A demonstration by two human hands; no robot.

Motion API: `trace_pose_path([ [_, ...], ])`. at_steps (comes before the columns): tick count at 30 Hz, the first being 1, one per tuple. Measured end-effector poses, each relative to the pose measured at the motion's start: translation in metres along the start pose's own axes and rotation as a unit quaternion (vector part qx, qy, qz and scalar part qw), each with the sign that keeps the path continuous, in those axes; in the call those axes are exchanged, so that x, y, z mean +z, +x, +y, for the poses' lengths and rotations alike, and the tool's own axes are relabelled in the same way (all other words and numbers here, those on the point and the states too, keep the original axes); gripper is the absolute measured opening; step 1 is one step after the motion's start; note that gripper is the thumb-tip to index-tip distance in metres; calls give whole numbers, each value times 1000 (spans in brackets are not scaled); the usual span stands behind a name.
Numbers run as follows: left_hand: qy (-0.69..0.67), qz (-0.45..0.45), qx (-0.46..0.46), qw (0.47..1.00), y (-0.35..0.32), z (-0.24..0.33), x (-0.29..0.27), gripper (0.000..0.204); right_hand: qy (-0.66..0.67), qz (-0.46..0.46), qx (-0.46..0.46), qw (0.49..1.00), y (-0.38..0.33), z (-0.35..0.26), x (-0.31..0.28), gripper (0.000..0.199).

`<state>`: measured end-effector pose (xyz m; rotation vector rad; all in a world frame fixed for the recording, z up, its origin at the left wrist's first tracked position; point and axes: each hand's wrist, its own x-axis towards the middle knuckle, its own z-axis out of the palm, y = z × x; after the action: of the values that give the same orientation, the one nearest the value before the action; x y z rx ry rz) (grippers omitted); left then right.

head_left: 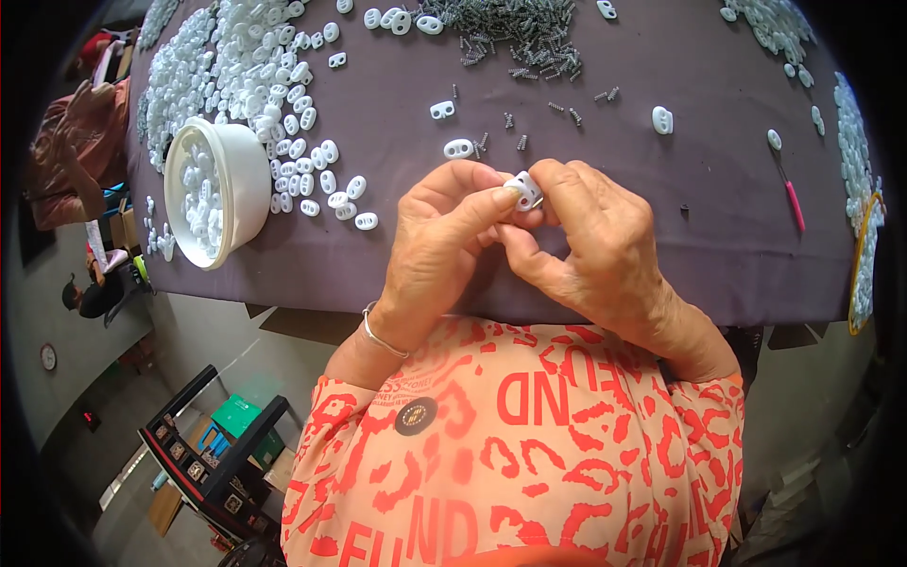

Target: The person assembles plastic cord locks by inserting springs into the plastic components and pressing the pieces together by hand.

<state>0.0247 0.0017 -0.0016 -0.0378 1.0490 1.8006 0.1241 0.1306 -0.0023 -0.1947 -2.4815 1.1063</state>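
Between my two hands, just above the near part of the table, is a small white plastic cord lock (525, 189) with two holes. My left hand (436, 227) pinches it between thumb and fingertips. The curled fingers of my right hand (597, 222) close on its other side, and a small shiny bit shows at its lower edge, too small to make out. Just beyond my fingers lie another white cord lock (458, 148) and a few loose metal springs (521, 143). A second cord lock (442, 111) sits farther back.
At left, a tilted white tub (248, 194) holds white plastic pieces, beside a large heap of cord locks (255, 57). Springs are piled (510, 33) at the back. A pink-handled tool (794, 205) lies right, near more white pieces (853, 142). Another person (80, 156) is at far left.
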Motion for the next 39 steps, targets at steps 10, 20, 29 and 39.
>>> trace_pose_path([
  [10, 58, 2, -14, 998, -6, 3, 3, 14, -2, 14, -25, 1000, -5, 4, 1, 25],
  [20, 256, 14, 77, 963, -9, 4, -2, 13, -79, -44, -28, 996, -3, 3, 0, 21],
  [29, 275, 23, 58, 959, -7, 3, -2, 13, -55, -38, -32, 997, -4, 8, 3, 20],
  [39, 408, 16, 138, 903, -4, -2, -8, 8, -47, -39, -72, 996, -1, 16, 7, 14],
])
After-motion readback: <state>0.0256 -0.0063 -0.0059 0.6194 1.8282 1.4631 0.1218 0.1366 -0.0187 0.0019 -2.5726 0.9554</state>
